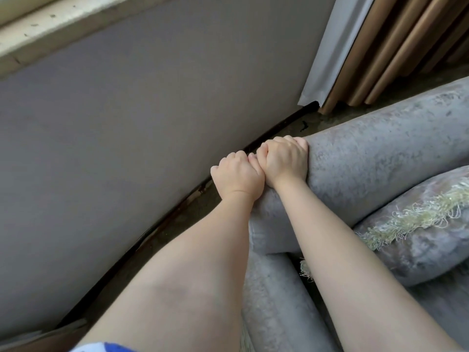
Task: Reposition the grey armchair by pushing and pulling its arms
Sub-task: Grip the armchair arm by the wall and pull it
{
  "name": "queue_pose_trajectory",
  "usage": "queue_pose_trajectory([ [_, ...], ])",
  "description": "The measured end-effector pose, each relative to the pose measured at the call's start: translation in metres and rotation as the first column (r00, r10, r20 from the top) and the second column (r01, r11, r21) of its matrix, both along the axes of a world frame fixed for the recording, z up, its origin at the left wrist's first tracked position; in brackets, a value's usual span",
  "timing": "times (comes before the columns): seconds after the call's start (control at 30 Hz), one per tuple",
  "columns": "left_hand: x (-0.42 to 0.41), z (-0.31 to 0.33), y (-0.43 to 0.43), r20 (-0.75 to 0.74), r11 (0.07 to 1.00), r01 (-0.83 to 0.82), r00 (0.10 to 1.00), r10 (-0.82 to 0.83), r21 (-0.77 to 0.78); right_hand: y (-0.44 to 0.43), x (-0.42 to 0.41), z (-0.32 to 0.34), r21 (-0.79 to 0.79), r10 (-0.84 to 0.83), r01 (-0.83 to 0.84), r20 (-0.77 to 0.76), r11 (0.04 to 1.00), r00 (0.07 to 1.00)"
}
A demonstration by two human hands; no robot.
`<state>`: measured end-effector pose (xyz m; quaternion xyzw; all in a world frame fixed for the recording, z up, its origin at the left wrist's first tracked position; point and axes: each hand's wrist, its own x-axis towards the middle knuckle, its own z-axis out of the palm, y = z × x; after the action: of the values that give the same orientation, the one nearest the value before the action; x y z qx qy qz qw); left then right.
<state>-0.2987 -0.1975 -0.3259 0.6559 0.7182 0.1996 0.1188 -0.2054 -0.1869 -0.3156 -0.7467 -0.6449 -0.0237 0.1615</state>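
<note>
The grey armchair fills the right side of the head view, its fabric worn and blotchy. Its rounded top roll runs from the centre up to the right. My left hand and my right hand sit side by side, touching, both curled over the near end of that roll. The fingers wrap down the far side and are hidden. A grey cushion with a frayed pale fringe lies on the chair at the right. Another padded roll runs below my arms.
A grey wall stands close on the left, with a dark skirting strip along its foot and a narrow band of floor between it and the chair. Brown pleated curtains hang at the top right. A pale window sill crosses the top left.
</note>
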Motion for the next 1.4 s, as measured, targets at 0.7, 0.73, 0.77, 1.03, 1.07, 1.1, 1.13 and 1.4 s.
queue_pose_trajectory([
  [0.7, -0.019, 0.022, -0.09, -0.024, 0.999, -0.028, 0.999, 0.027, -0.025, -0.077, -0.015, 0.025, -0.237, 0.2, -0.18, 0.063, 0.955, 0.978],
  [0.73, -0.026, 0.018, -0.1, -0.027, 0.998, -0.042, 0.999, 0.041, -0.036, -0.086, -0.023, 0.023, -0.259, 0.215, -0.194, 0.052, 0.946, 0.975],
  [0.77, -0.032, 0.015, -0.109, -0.025, 0.998, -0.056, 0.998, 0.055, -0.037, -0.095, -0.03, 0.019, -0.269, 0.223, -0.202, 0.051, 0.942, 0.973],
  [1.03, -0.043, 0.009, -0.112, 0.005, 0.997, -0.07, 0.998, 0.07, -0.036, -0.099, -0.042, 0.013, -0.188, 0.211, -0.2, 0.04, 0.962, 0.977],
  [1.07, -0.045, 0.006, -0.111, 0.011, 0.997, -0.071, 0.997, 0.071, -0.031, -0.099, -0.043, 0.011, -0.177, 0.199, -0.189, 0.039, 0.966, 0.979],
  [1.1, -0.046, 0.005, -0.111, 0.016, 0.997, -0.073, 0.997, 0.074, -0.022, -0.099, -0.044, 0.009, -0.161, 0.193, -0.185, 0.037, 0.969, 0.98],
  [1.13, -0.046, 0.004, -0.111, 0.02, 0.997, -0.076, 0.997, 0.076, -0.015, -0.099, -0.044, 0.007, -0.141, 0.19, -0.183, 0.032, 0.973, 0.981],
  [1.4, -0.048, 0.002, -0.108, 0.009, 0.997, -0.077, 0.997, 0.077, -0.002, -0.096, -0.046, 0.003, -0.055, 0.126, -0.125, 0.016, 0.991, 0.992],
])
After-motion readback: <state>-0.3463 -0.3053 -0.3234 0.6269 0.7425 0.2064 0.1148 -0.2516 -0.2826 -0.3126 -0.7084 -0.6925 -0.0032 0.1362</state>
